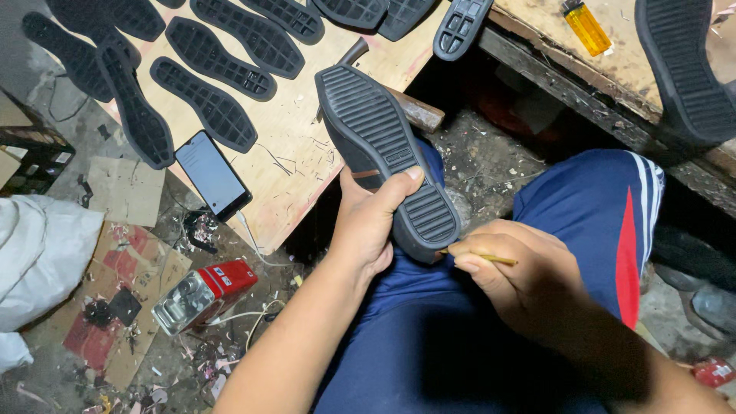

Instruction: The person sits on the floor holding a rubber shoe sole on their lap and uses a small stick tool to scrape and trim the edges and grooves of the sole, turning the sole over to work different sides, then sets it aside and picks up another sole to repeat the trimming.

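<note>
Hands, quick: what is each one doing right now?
Left hand: closed around the shoe, sole up.
Right hand: pinching a thin stick at the shoe's heel.

Shoe (383,153), centre: dark grey sole ribbed with crosswise grooves; brown band on its side.
Stick (491,259), 4 o'clock of the shoe: yellowish-tan.
Loose soles (203,103), 10 o'clock: black, grid-patterned tread.
Desk (295,157), 11 o'clock: pale plywood tan.
Phone (211,175), 9 o'clock: black frame, pale grey screen.
Lighter (586,27), 1 o'clock: translucent amber-yellow.
Shorts (598,207), 3 to 6 o'clock: royal blue, white stripes, red panel.
Small machine (203,295), 8 o'clock: red and silver.
</note>
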`<state>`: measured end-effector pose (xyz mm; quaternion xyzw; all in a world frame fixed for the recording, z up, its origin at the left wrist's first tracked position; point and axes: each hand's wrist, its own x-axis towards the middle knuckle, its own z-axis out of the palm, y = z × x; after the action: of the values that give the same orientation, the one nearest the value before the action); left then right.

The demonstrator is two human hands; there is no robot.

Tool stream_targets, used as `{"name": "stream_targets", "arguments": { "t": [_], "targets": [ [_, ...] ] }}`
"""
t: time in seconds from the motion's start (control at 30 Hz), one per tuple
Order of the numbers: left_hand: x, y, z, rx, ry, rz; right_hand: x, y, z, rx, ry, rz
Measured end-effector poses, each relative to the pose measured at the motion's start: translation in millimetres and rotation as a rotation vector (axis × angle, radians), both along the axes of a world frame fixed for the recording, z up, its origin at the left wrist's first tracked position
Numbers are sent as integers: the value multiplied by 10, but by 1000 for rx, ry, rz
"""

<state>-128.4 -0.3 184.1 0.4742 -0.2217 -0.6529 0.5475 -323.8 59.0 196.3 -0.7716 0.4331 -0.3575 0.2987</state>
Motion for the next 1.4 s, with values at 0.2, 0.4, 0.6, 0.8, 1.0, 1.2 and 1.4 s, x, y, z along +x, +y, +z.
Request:
{"name": "stream_targets", "arguments": {
  "t": [0.2, 0.4, 0.6, 0.8, 1.0, 1.2, 1.4],
  "targets": [
    [-13, -12, 20, -17, -66, 51, -17, 17, -6, 12, 11, 21],
    [-22, 3, 36, -65, -96, 70, -3, 14, 32, -9, 11, 52],
    [-78, 9, 10, -41, -126, 138, 30, 9, 47, -33, 81, 92],
    [-120, 15, -18, -10, -146, 214, 114, 14, 50, -107, 103, 110],
    [-104, 19, -35, -4, -29, 269, 177, -9, 89, -190, 59, 141],
    [-99, 22, -82, -34, -38, 264, 303, -87, 45, -230, 165, 106],
    [-98, 56, -119, -57, -111, 246, 365, -103, 35, -267, 200, 74]
  ]
}}
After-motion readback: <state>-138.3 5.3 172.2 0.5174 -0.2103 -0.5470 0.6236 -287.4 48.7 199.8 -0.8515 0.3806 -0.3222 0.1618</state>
